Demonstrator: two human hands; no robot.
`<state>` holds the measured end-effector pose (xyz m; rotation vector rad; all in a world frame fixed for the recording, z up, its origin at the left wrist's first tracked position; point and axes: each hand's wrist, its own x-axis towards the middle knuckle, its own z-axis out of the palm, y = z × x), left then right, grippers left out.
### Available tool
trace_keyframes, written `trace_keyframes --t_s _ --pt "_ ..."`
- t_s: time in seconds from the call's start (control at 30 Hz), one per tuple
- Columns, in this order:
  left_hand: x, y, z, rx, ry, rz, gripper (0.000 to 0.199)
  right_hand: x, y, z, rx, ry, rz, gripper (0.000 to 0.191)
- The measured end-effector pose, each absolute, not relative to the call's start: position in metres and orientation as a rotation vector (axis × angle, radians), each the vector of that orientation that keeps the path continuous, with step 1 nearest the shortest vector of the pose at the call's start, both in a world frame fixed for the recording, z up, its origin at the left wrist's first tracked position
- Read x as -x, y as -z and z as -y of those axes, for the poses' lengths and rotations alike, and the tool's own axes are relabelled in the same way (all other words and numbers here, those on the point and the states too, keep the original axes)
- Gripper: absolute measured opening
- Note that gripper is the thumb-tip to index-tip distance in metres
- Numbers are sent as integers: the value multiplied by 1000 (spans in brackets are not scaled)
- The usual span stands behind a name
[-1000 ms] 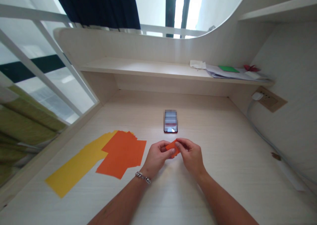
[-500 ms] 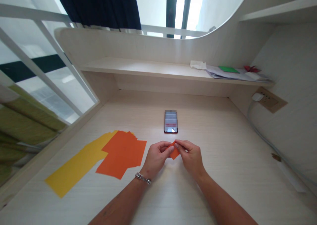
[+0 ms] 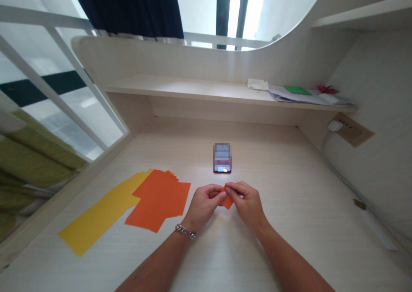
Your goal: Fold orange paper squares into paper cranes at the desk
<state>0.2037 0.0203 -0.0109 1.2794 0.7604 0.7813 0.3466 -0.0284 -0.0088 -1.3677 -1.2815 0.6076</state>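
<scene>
Pinching orange paper (image 3: 228, 203), corner pointing bodyward

Left hand (image 3: 205, 201): pinching, thumb toward two o'clock
Right hand (image 3: 250, 201): pinching, thumb toward ten o'clock
Left arm (image 3: 154, 260): slants from seven o'clock
Right arm (image 3: 291, 257): slants from five o'clock

A pale desk (image 3: 273, 155) spreads beneath the right hand (image 3: 249, 202), a shelf (image 3: 193, 86) and bright window (image 3: 254, 13) beyond it. A wall (image 3: 380, 69) stands to that hand's right.
</scene>
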Motion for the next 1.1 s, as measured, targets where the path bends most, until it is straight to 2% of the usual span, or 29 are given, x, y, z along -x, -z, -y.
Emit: trace_keyframes --t_s 0.37,0.53,0.9,1.1 --pt "-204 13 -20 -1298 -790 -767 25 -346 9 27 1345 -736 1190 12" --pt "-202 10 -21 -1246 -854 -817 25 -346 10 24 1248 -966 958 30" --pt "-204 7 -19 -1178 -926 -833 25 -349 11 22 1144 -1046 760 24" --pt "-202 10 -22 -1172 -962 -858 25 -347 15 21 1186 -1116 750 32"
